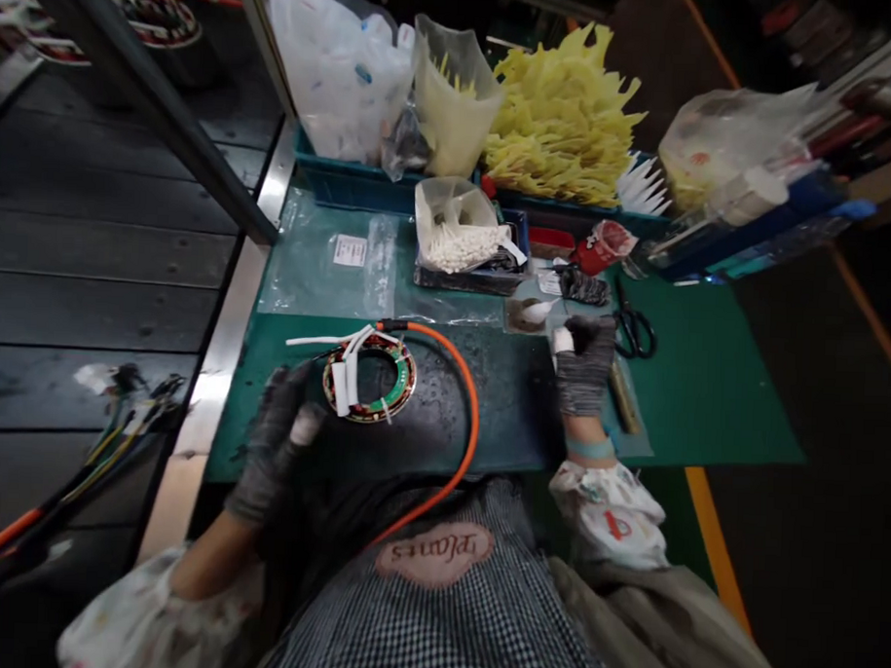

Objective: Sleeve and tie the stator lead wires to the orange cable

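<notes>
A ring-shaped motor stator (409, 383) with copper windings, a green circuit board and white sleeves lies flat on the dark mat. An orange cable (475, 413) runs from its top, curving right and down towards my apron. My left hand (275, 445), in a grey glove, is just left of the ring with thumb and fingers apart, apparently holding nothing. To the right, my gloved right hand (587, 368) hovers over the mat with its fingers curled in; what they hold, if anything, is hidden. A white-tipped thumb shows on each hand. Black scissors (636, 331) lie beside my right hand.
Behind stand bins with yellow pieces (562, 124) and bags of white pieces (341, 77). A small box (469, 279) holds short white tubes. A metal post (154, 100) rises at the left. Loose cable ends (132, 411) lie on the left-hand surface.
</notes>
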Motion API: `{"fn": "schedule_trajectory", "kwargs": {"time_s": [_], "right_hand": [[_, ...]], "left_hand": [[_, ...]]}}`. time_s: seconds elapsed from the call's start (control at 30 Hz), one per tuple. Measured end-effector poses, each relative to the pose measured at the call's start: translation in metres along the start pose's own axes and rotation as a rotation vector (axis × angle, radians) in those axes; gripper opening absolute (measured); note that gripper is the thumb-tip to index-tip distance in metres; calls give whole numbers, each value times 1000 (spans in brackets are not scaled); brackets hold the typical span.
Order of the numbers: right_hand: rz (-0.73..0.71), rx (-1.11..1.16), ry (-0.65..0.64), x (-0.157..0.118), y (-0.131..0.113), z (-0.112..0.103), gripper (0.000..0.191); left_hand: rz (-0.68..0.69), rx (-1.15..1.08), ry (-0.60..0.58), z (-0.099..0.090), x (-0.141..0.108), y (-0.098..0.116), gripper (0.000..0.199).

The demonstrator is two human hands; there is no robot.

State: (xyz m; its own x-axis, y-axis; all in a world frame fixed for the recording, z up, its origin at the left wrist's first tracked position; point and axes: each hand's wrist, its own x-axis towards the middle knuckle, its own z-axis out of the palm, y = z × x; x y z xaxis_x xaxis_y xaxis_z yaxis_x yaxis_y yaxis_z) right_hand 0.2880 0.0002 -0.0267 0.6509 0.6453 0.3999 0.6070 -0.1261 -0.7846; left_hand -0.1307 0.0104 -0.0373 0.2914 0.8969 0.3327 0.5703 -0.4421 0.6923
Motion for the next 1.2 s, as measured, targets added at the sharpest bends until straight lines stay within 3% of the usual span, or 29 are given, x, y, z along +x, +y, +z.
{"fn": "schedule_trajectory", "kwargs": {"time_s": [0.13, 0.23, 0.33, 0.43, 0.53, 0.6, 0.67, 0.77, 0.97, 1.1, 1.2], "right_hand": [[54, -108, -120, 30, 36, 5, 38], [50, -225, -264, 51, 37, 21, 30], [-58, -213, -248, 58, 22, 21, 27], [-149, -102, -255, 31, -9, 7, 27], [-284, 3, -414, -34, -49, -5, 27], [-369, 46, -554, -83, -70, -6, 28], [-424, 34, -605, -124, -80, -3, 32], [-436, 5, -614, -155, -79, 0, 34], [-433, 2, -722, -145, -85, -16, 33], [-410, 4, -786, -133, -101, -16, 31], [-466, -78, -764, -128, -109, -14, 34]], "left_hand": [[-63, -181, -169, 13, 46, -10, 45], [-172, -386, -243, 34, 75, -3, 49], [-203, -446, -203, 44, 87, 1, 46], [-196, -402, -192, 44, 93, -1, 44], [-171, -339, -220, 40, 99, -2, 45], [-141, -275, -215, 36, 97, 1, 45], [-89, -192, -176, 31, 85, 9, 45], [69, -78, -67, 21, 54, 24, 49], [338, 118, 107, 10, 7, 46, 62], [418, 155, 99, 10, 2, 49, 59], [446, 150, 112, 10, 3, 48, 57]]}}
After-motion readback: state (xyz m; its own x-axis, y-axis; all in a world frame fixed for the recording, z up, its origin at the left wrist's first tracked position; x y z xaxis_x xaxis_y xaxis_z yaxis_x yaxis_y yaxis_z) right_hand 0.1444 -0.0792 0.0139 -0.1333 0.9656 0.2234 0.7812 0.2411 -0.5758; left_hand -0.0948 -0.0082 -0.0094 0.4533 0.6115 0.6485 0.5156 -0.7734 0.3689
